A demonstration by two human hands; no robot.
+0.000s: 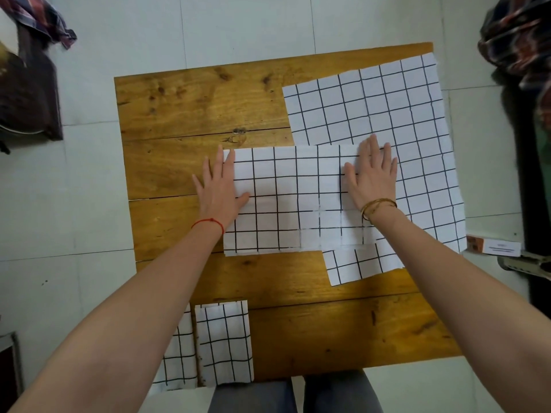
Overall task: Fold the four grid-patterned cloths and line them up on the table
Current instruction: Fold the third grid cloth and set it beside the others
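A white cloth with a black grid, folded into a wide rectangle, lies in the middle of the wooden table. My left hand presses flat on its left edge. My right hand presses flat on its right part. Under it, an unfolded grid cloth is spread over the table's right side and hangs past the right edge. Two folded grid cloths lie side by side at the near left edge: one fully seen, the other partly hidden by my left forearm.
Plaid clothing hangs at the top left and top right. A small box lies on the floor by the table's right edge. A dark object stands on the tiled floor at left.
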